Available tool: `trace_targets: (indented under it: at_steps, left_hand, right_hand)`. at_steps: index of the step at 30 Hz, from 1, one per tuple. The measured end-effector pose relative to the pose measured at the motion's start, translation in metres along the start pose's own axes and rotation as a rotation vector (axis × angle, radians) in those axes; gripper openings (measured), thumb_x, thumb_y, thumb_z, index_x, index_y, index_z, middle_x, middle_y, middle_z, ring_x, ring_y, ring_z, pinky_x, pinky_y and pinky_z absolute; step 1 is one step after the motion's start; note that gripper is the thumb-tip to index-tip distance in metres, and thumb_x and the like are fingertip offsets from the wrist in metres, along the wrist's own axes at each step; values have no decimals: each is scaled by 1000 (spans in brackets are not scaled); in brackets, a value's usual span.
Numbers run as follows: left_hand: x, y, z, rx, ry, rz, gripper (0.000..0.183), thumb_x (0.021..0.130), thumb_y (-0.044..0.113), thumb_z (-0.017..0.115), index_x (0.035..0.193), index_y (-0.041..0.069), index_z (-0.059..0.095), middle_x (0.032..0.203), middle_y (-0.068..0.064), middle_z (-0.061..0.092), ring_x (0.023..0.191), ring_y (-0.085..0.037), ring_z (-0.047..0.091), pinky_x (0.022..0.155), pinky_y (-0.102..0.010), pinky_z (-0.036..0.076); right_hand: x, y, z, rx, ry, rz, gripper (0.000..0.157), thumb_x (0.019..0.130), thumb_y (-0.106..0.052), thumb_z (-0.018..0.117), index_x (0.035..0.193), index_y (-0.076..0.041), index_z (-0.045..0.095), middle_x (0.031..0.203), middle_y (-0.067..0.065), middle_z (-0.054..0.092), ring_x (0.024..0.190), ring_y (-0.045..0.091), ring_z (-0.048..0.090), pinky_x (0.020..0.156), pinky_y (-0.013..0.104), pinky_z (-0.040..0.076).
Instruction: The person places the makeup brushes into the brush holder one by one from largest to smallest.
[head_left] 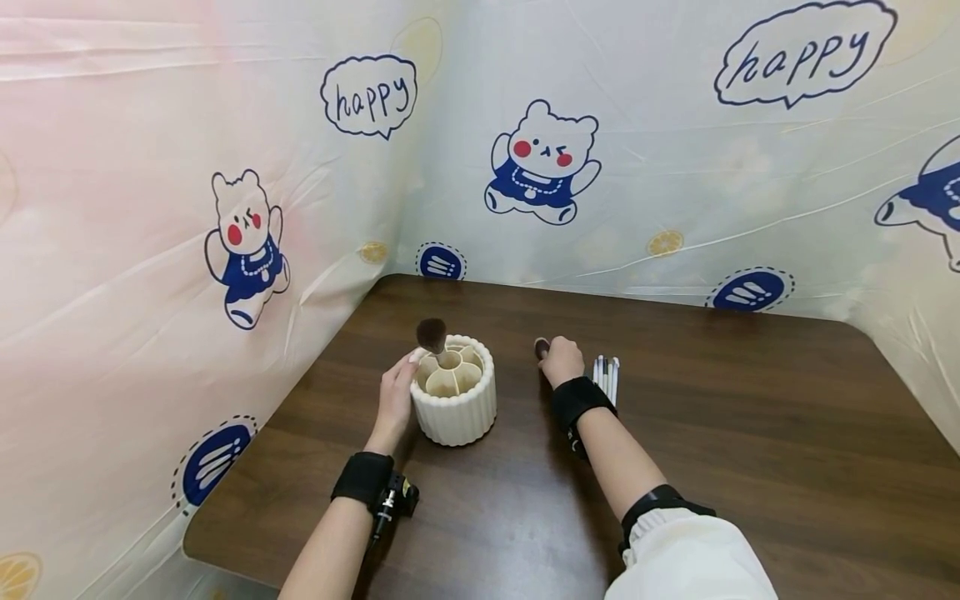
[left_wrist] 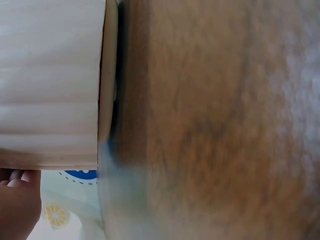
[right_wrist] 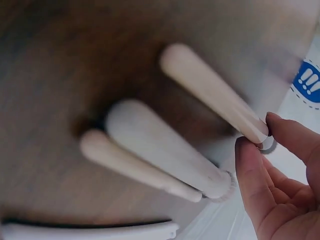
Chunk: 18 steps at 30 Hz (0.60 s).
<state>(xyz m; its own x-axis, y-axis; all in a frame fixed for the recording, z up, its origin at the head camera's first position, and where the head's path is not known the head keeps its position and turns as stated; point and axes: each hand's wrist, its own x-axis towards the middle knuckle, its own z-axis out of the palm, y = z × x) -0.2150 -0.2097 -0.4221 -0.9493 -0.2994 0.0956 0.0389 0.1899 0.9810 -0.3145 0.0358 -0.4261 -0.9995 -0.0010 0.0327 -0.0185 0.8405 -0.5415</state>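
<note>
A cream, ribbed round brush holder (head_left: 454, 417) with several compartments stands on the table. One makeup brush (head_left: 431, 335) sticks up from it, dark bristles on top. My left hand (head_left: 396, 398) holds the holder's left side, fingertips close to the rim; in the left wrist view the fingers lie against the ribbed wall. To the right, my right hand (head_left: 562, 362) pinches another makeup brush (right_wrist: 215, 92) between thumb and fingertips, near the bristle end of its pale handle. Its dark bristles show beyond the fingers in the head view. Several more brushes (right_wrist: 165, 147) lie beside that hand.
The brown wooden table (head_left: 750, 442) has rounded corners. Printed cloth (head_left: 660, 150) with bears and speech bubbles hangs behind it and at both sides. White handles (head_left: 606, 379) of the lying brushes show just right of the right wrist.
</note>
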Motion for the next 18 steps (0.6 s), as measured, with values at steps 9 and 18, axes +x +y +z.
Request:
trace_targets:
  at_steps: [9,18]
  left_hand:
    - [-8,15,-1,-8,-12,-29,43,100,15,40,134,-8,49,141,-25,46,136,-36,40,116,-46,30]
    - [-2,2,-1,17,-9,-15,46,100,22,39,137,-4,48,144,-22,45,138,-34,39,117,-46,29]
  right_hand:
    - [5,-5,-26,62,-49,54,24,85,-15,68,97,5,67,95,23,70,86,36,67,74,41,55]
    - [10,-17,-69,156,20,11,17,85,-16,65,75,-2,67,67,9,64,71,28,62,61,29,45]
